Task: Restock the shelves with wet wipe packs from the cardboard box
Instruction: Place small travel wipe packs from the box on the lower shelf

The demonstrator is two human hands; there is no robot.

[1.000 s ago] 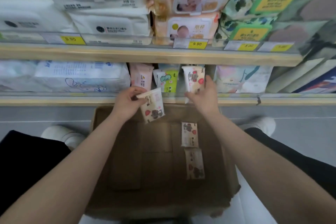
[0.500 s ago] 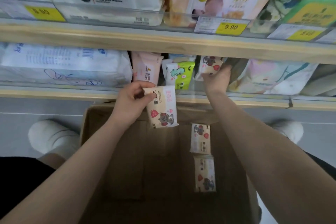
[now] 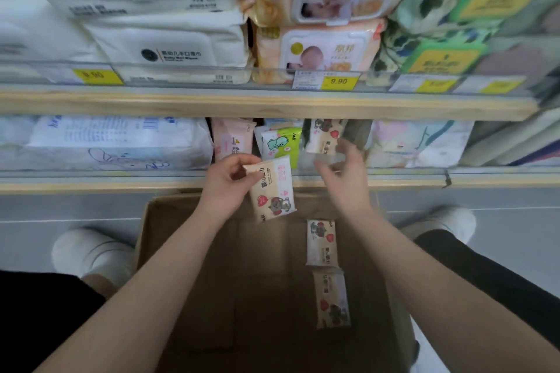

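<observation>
My left hand (image 3: 225,180) grips a small cream wet wipe pack (image 3: 272,191) with a bear and red hearts, held above the far edge of the open cardboard box (image 3: 194,266). My right hand (image 3: 344,174) hovers empty with its fingers apart just in front of the lower shelf (image 3: 91,183). A matching pack (image 3: 322,136) stands on that shelf right behind the fingers. Two more such packs (image 3: 321,242) (image 3: 331,298) lie flat on the box floor at the right.
On the lower shelf stand a pink pack (image 3: 231,138) and a green dinosaur pack (image 3: 280,139), with large white packs (image 3: 115,142) to the left. The upper shelf (image 3: 272,104) holds big wipe packs and price tags. White shoes (image 3: 91,254) flank the box on the grey floor.
My right hand has let go of the pack on the lower shelf and drawn back toward me, fingers spread. The left hand still holds its pack near the box's far edge.
</observation>
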